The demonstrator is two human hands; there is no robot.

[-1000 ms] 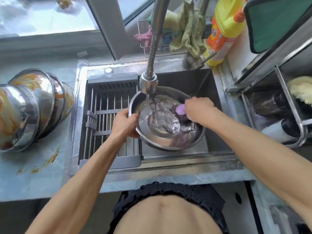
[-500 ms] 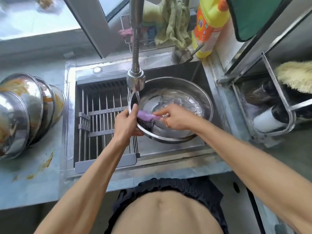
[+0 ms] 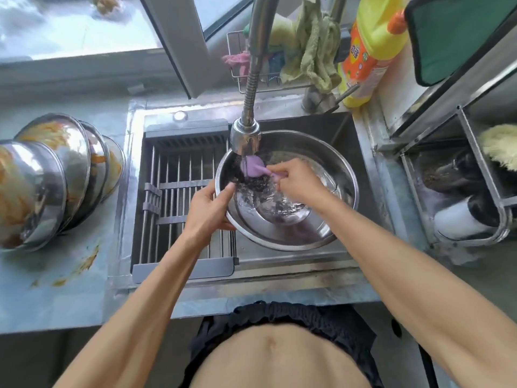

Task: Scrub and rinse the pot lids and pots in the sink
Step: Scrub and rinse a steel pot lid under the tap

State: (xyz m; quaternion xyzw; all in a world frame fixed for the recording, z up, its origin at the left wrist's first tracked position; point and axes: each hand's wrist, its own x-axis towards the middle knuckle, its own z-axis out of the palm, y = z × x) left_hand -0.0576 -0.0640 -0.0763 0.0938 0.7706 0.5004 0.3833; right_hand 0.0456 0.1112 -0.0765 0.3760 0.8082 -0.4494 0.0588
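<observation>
Steel bowls [image 3: 56,175], smeared orange, lie stacked on the surface [image 3: 56,289] at far left. Next, the drying rack [image 3: 179,208] spans the sink [image 3: 293,264]. Left hand [image 3: 208,207] grips the pot [image 3: 330,219] by its near rim; right hand [image 3: 296,180] pinches a purple scrubber [image 3: 253,167] inside it, under the running faucet [image 3: 245,138]. Yellow detergent bottle [image 3: 369,51] stands behind.

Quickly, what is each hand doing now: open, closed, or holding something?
Left hand: closed, gripping the rim of the steel pot.
Right hand: closed, pinching the purple scrubber under the tap.
</observation>
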